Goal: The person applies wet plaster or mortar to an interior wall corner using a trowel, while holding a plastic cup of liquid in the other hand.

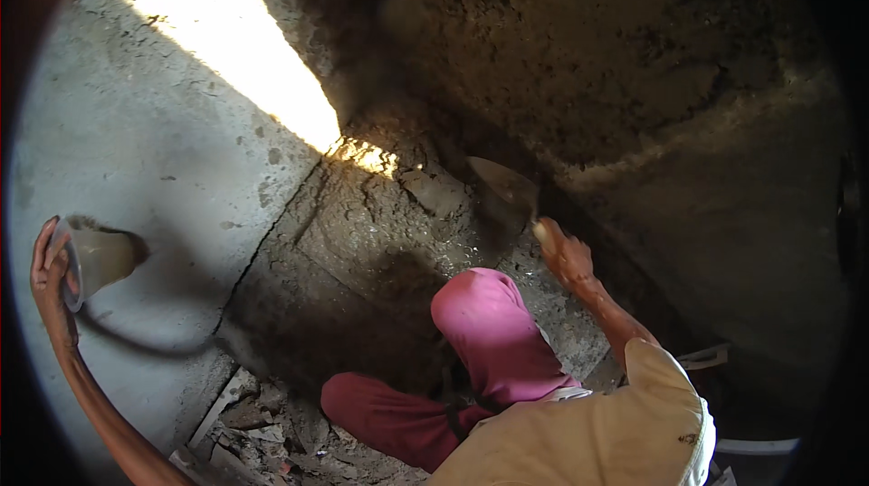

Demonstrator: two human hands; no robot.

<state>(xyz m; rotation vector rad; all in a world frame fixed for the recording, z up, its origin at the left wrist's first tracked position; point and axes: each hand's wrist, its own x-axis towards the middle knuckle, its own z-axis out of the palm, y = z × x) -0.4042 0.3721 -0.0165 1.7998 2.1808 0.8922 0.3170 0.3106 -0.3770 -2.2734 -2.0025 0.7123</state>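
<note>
My right hand (563,255) is shut on the handle of a pointed metal trowel (503,192), whose blade rests against rough grey mortar at the foot of a brown wall (634,61). Far out to the left, my left hand (50,273) grips the edge of a small flat pan-like tool (98,255) held against the smooth grey plastered surface (154,151). My knees in pink trousers (489,323) are bent between the two arms.
Lumpy wet mortar (371,223) fills the corner below a bright patch of sunlight (244,61). Broken rubble and scraps (258,423) lie at the lower left. A white rim (756,443) shows at the lower right.
</note>
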